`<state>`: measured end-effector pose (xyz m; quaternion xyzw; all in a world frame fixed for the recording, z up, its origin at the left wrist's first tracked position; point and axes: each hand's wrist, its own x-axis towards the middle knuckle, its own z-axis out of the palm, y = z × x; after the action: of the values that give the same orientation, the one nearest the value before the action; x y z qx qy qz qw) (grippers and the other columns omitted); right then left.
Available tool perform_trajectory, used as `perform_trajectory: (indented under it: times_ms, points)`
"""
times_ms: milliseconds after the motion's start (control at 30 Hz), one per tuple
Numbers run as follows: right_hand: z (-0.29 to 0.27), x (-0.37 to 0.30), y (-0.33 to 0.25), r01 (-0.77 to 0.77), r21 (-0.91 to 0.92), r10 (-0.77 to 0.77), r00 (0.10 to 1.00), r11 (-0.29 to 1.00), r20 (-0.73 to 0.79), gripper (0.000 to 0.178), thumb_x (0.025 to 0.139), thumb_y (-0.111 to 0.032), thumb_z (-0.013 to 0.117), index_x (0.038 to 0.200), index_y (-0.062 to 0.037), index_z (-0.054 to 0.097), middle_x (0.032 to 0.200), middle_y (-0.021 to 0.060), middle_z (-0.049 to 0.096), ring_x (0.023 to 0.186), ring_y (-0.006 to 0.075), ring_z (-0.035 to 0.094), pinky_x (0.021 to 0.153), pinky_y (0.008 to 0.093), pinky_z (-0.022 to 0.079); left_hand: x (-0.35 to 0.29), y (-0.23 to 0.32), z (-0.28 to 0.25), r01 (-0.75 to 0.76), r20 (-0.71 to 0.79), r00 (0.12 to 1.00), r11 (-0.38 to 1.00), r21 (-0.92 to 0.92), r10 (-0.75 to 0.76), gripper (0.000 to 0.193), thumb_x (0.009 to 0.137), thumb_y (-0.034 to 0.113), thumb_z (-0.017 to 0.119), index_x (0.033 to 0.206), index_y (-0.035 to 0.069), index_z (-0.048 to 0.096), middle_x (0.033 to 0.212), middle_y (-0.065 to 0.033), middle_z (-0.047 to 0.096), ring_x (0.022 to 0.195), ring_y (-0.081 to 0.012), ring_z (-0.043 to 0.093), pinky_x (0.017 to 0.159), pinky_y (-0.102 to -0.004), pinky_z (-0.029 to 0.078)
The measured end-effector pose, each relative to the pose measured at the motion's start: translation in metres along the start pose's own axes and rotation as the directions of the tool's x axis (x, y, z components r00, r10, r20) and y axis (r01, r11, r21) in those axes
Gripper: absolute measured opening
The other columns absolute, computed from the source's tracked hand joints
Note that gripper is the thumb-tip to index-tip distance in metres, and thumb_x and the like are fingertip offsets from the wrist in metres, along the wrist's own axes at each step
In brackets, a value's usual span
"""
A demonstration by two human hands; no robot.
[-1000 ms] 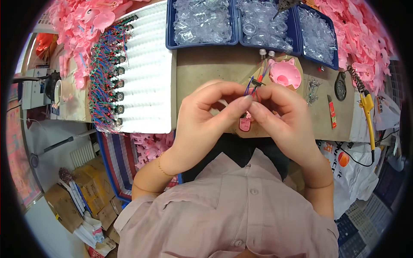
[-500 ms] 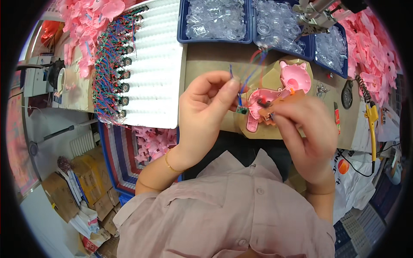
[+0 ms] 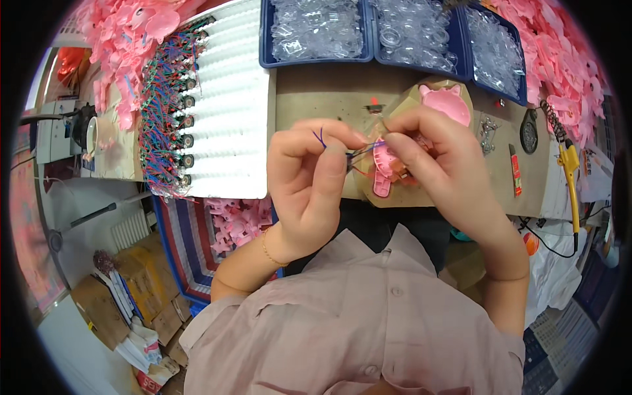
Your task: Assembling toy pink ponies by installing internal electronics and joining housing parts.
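Observation:
My left hand point(image 3: 306, 178) is closed in a pinch on thin electrical wires point(image 3: 320, 137), with dark blue ends sticking up past its thumb. Close to its fingertips, my right hand point(image 3: 447, 161) pinches the same bundle between thumb and forefinger. A small dark part with a red tip point(image 3: 374, 107) shows just beyond the right fingertips; whether it is joined to the wires I cannot tell. Under the right hand lies an opened pink plastic toy shell point(image 3: 381, 184), partly hidden, with its rounded eared half point(image 3: 446, 102) farther back. The shell rests on a tan block point(image 3: 409, 102).
A white ribbed tray point(image 3: 237, 125) at left carries many wired round parts point(image 3: 164, 118). Blue bins point(image 3: 316, 64) of clear plastic pieces stand behind. Pink parts point(image 3: 131, 39) pile up on both sides. A yellow-handled soldering iron point(image 3: 569, 178) and a red-and-grey knife point(image 3: 515, 172) are at right.
My right hand has moved left from over the pink shell to my left hand, and now pinches the wires. The small green board below my left fingers is no longer plainly seen. The view has shifted slightly.

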<state>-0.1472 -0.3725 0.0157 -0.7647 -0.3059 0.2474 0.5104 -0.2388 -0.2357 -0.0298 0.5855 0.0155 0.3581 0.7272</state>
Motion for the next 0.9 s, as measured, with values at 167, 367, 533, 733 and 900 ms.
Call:
perform_trajectory:
  times_ms: [167, 367, 533, 733, 900]
  points:
    - [-0.015, -0.003, -0.017, 0.330, -0.431, -0.404, 0.910, 0.840, -0.091, 0.005, 0.083, -0.003, 0.062, 0.087, 0.0009, 0.061, 0.084, 0.0053, 0.057, 0.071, 0.0130, 0.055, 0.063, 0.0253, 0.043, 0.003, 0.005, -0.014, 0.106, 0.041, 0.991, 0.948, 0.301, -0.124, 0.007, 0.092, 0.003, 0.055, 0.098, -0.001, 0.053, 0.088, -0.0071, 0.060, 0.079, -0.0119, 0.056, 0.072, -0.0247, 0.046]
    - [-0.026, 0.014, -0.013, 0.342, -0.396, -0.333, 0.938, 0.852, 0.094, 0.011, 0.076, -0.004, 0.066, 0.086, -0.0003, 0.062, 0.085, 0.0066, 0.055, 0.076, 0.0218, 0.054, 0.067, 0.0287, 0.043, 0.013, 0.020, -0.018, -0.034, 0.197, 0.978, 0.863, 0.503, -0.076, 0.008, 0.078, -0.001, 0.067, 0.085, 0.000, 0.062, 0.094, -0.0110, 0.061, 0.084, -0.0219, 0.058, 0.074, -0.0298, 0.045]
    - [-0.013, 0.046, -0.006, 0.694, -0.391, -0.632, 0.716, 0.604, 0.296, 0.015, 0.069, -0.005, 0.063, 0.083, -0.0001, 0.062, 0.076, 0.0135, 0.058, 0.079, 0.0311, 0.060, 0.067, 0.0370, 0.048, 0.033, 0.028, -0.030, 0.345, 0.369, 0.791, 0.854, 0.390, -0.488, 0.006, 0.081, 0.001, 0.064, 0.081, 0.000, 0.059, 0.099, -0.0127, 0.063, 0.099, -0.0213, 0.057, 0.089, -0.0332, 0.043]
    - [-0.056, -0.019, 0.005, 0.152, -0.434, -0.289, 0.919, 0.888, -0.268, 0.031, 0.078, -0.013, 0.068, 0.106, -0.0008, 0.061, 0.099, 0.0096, 0.063, 0.097, 0.0226, 0.060, 0.085, 0.0352, 0.046, 0.016, 0.017, -0.025, 0.153, 0.186, 0.954, 0.917, 0.370, -0.234, 0.006, 0.089, 0.003, 0.058, 0.091, -0.003, 0.059, 0.089, -0.0129, 0.067, 0.085, -0.0174, 0.064, 0.080, -0.0319, 0.050]
    - [-0.022, -0.043, 0.044, -0.107, -0.468, -0.075, 0.933, 0.877, -0.353, 0.050, 0.081, -0.020, 0.069, 0.124, -0.0023, 0.050, 0.112, 0.0144, 0.059, 0.103, 0.0261, 0.059, 0.093, 0.0343, 0.044, 0.007, -0.026, -0.003, 0.274, 0.272, 0.834, 0.789, 0.550, -0.480, 0.015, 0.082, 0.009, 0.068, 0.093, -0.002, 0.067, 0.086, -0.0087, 0.068, 0.075, -0.0128, 0.062, 0.068, -0.0257, 0.048]
